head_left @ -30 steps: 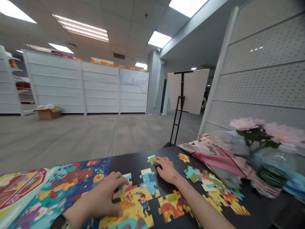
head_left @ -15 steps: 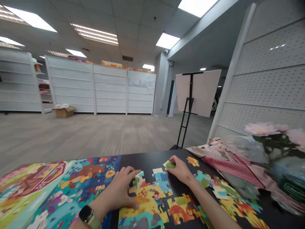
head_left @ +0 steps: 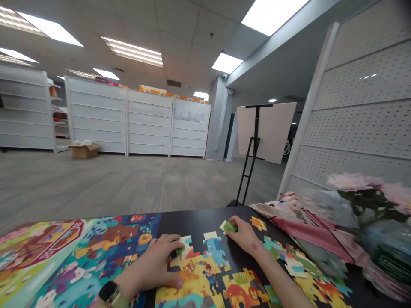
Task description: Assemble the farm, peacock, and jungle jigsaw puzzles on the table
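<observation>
My right hand (head_left: pixel 244 236) pinches a green-and-white jigsaw piece (head_left: pixel 230 227) against the black table (head_left: pixel 192 224). My left hand (head_left: pixel 153 266), with a smartwatch (head_left: pixel 111 295) on its wrist, has its fingers on a white-and-green piece (head_left: pixel 184 247). That piece lies at the top of a partly joined group of jigsaw pieces (head_left: pixel 192 278) showing a lion and a small figure. Between my hands sits a blue animal piece (head_left: pixel 214 250). Further loose, colourful pieces (head_left: pixel 310 273) lie to the right of my right forearm, and a small orange piece (head_left: pixel 258 223) lies beyond my right hand.
A finished animal-picture puzzle board (head_left: pixel 86 252) fills the table's left side. On the right are a pink patterned cloth (head_left: pixel 308 224), pink flowers (head_left: pixel 349 182) and a blurred plastic bottle (head_left: pixel 390 256). Past the table's far edge are a carpeted floor, an easel (head_left: pixel 253 137) and white shelving.
The view has swung, shifting the table right and lower. My left fingers have moved onto the white-and-green piece. The green-and-white piece stays in my right hand.
</observation>
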Motion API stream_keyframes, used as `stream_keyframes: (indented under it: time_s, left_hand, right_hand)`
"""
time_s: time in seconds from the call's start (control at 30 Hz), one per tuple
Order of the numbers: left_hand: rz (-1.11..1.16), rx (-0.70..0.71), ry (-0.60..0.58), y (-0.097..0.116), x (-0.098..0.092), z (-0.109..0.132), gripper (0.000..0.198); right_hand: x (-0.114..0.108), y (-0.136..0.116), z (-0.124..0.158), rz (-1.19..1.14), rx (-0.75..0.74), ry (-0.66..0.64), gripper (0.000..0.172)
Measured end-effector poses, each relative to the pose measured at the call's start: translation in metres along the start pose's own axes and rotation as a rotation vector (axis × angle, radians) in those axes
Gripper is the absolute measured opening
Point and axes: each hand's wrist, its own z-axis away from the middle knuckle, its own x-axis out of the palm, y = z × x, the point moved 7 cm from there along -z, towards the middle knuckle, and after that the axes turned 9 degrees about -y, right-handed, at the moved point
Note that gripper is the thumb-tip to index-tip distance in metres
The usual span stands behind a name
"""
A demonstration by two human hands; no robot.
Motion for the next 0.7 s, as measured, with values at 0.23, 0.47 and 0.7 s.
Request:
stream_keyframes:
  time_s: [0.23, 0.47, 0.7]
  left_hand:
    - [0.04, 0.042, -0.056, -0.012, 0.003, -0.004, 0.067]
    - [0.235, 0.117, 0.148, -0.02, -0.009, -0.007, 0.051]
    - [0.644, 0.139, 0.418, -0.025, -0.025, -0.016, 0.036]
  right_hand:
    - [-0.001, -0.005, 0.006, -0.08, -0.006, 0.072, 0.032]
    - [-0.006, -0.025, 0.007, -0.361, -0.121, 0.15, 0.03]
    - [0.026, -0.083, 0.023, -0.678, -0.29, -0.136, 0.043]
